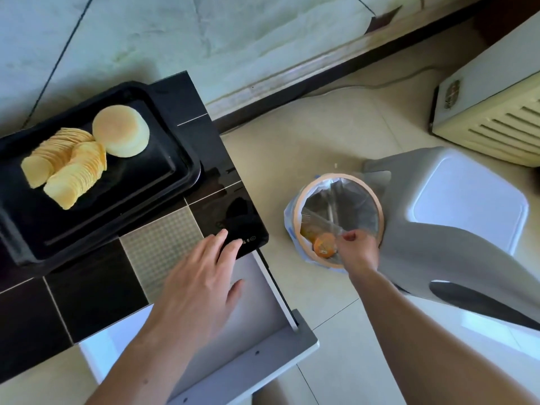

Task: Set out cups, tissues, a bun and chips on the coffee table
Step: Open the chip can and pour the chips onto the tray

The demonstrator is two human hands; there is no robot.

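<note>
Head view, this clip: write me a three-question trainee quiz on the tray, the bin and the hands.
1. True or false: the bun sits on the black tray touching the chips.
2. Which hand is over the bin?
A. left hand
B. right hand
C. neither
3. Fill in: the left hand is spread, fingers straight, at the corner of the ____ above an open drawer.

Key: 1 true. 2 B; the right hand pinches a clear wrapper at the bin's rim. 3 coffee table.
</note>
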